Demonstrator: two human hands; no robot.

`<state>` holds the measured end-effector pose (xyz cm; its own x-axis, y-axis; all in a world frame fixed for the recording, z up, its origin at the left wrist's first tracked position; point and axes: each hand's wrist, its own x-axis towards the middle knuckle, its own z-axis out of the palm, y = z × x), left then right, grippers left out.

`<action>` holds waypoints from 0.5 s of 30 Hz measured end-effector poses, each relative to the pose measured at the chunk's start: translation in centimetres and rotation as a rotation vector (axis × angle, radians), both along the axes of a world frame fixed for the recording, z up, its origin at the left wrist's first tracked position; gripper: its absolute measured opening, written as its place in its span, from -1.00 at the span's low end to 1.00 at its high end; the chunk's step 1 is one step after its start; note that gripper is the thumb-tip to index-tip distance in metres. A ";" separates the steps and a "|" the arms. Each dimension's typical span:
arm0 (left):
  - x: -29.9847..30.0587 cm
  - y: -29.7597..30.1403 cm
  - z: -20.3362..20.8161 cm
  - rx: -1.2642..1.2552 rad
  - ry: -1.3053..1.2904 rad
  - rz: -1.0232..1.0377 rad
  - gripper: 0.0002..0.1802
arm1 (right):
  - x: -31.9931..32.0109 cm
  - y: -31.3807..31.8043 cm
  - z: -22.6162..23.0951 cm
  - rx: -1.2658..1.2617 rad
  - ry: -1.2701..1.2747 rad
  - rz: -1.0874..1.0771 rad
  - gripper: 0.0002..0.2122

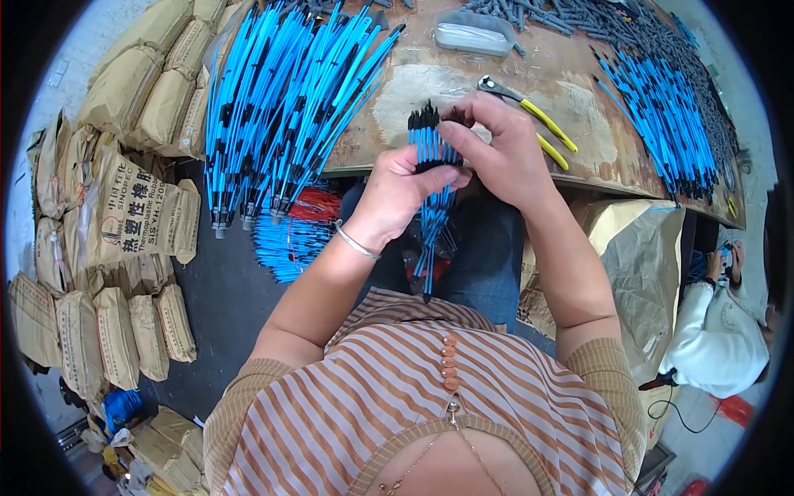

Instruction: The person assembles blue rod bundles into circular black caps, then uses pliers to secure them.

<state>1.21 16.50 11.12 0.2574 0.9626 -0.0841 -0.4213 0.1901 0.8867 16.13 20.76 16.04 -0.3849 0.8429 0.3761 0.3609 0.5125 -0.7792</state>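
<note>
Over my lap, at the table's near edge, I hold a bundle of thin blue rods with black tips (429,215). My left hand (405,186) is closed round its middle, thumb across the front. My right hand (496,149) is at the upper right of the bundle, fingers bent, with thumb and fingertips pinching at the black ends. Just beyond my right hand lie pincers with yellow handles (546,124) on the wooden table (405,99). A big pile of similar blue rods (289,107) hangs over the table edge to the left.
More blue rods (670,124) lie at the right, beside heaped grey pieces (637,50). A clear plastic tub (474,35) stands at the back. Paper sacks (132,207) are stacked on the left. An open sack (641,273) stands at the right, near another person in white (715,339).
</note>
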 end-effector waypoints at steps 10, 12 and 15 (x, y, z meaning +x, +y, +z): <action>-2.5 0.8 -0.8 -0.026 0.022 0.018 -0.76 | -0.9 3.5 -0.6 0.058 0.033 0.162 -0.75; -2.8 1.3 -1.1 -0.070 0.015 0.003 -0.76 | 0.1 7.3 -0.2 -0.070 0.076 0.057 -0.70; -2.9 2.3 -1.3 0.040 0.144 0.026 -0.76 | 1.8 16.6 -0.3 0.153 -0.323 -0.350 -0.76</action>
